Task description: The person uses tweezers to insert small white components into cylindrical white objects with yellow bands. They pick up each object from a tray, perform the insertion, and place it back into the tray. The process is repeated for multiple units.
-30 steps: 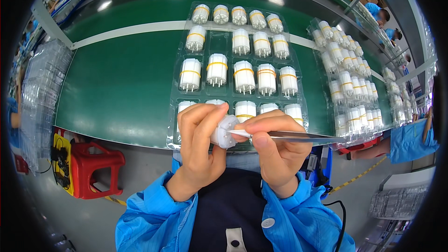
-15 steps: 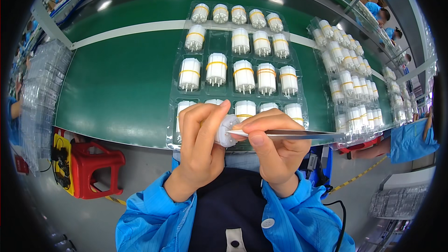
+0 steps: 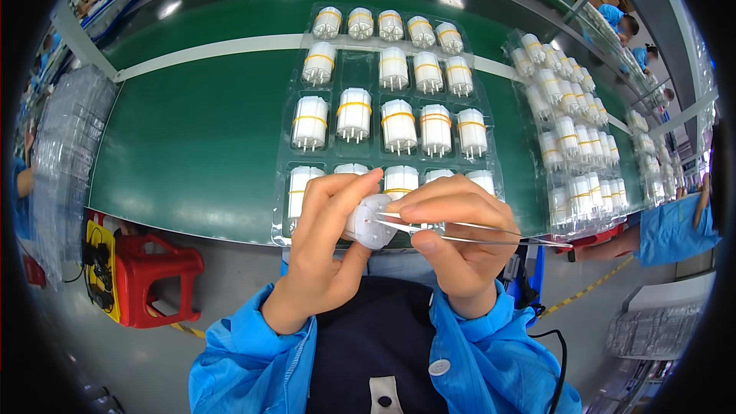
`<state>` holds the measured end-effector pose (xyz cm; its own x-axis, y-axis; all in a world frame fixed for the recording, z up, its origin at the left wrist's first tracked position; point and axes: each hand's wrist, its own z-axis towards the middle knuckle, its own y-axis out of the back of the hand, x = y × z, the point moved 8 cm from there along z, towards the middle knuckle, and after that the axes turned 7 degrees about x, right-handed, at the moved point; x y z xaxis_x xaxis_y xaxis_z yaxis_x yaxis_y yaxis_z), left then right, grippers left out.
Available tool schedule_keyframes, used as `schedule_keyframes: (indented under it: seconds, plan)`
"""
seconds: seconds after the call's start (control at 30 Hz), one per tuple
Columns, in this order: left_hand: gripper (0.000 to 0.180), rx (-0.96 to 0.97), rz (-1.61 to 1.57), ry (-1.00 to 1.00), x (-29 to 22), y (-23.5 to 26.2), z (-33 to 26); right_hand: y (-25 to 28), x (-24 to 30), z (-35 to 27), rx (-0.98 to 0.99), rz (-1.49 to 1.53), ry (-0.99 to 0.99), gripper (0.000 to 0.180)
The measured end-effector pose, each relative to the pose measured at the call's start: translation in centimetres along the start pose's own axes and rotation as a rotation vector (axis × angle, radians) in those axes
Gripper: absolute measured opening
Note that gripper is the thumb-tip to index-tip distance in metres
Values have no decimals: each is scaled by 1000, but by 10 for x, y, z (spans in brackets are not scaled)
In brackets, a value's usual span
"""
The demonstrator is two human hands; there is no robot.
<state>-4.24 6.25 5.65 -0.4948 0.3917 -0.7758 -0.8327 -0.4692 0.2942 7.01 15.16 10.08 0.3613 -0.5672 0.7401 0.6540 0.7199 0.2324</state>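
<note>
White rounded piece [image 3: 373, 224], held at the near edge of the green surface [image 3: 192, 138], between my two hands. My left hand [image 3: 318, 253] is clamped on its side wall, fingers along the far side and thumb on the near one, the end face turned toward my right. My right hand [image 3: 466, 264] is pinched around metal tweezers [image 3: 402, 227], whose two arms stand apart; the tips lie at the end face, though I cannot tell whether they touch it. By its look I judge the piece to be light moulded plastic: stiff along the wall, somewhat slippery, most easily marred at the face. It is best held round the side wall, leaving that face free. The tweezers look thin and springy, best pinched at mid-length. Beyond, yellow-banded white cylinders [image 3: 354, 113] sit in a clear tray [image 3: 353, 69].
</note>
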Motion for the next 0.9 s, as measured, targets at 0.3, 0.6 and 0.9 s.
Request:
schedule_keyframes:
  seconds: [0.3, 0.6, 0.9]
  plan:
    - [64, 35, -58, 30, 4, -2, -3, -1, 1, 2, 48, -71, -18, 19]
    - [64, 44, -61, 44, 5, -3, -4, 2, -8, -6, -50, 28, -78, 16]
    - [58, 72, 8, 20, 5, -3, -6, 1, -15, -9, -100, 90, -116, 13]
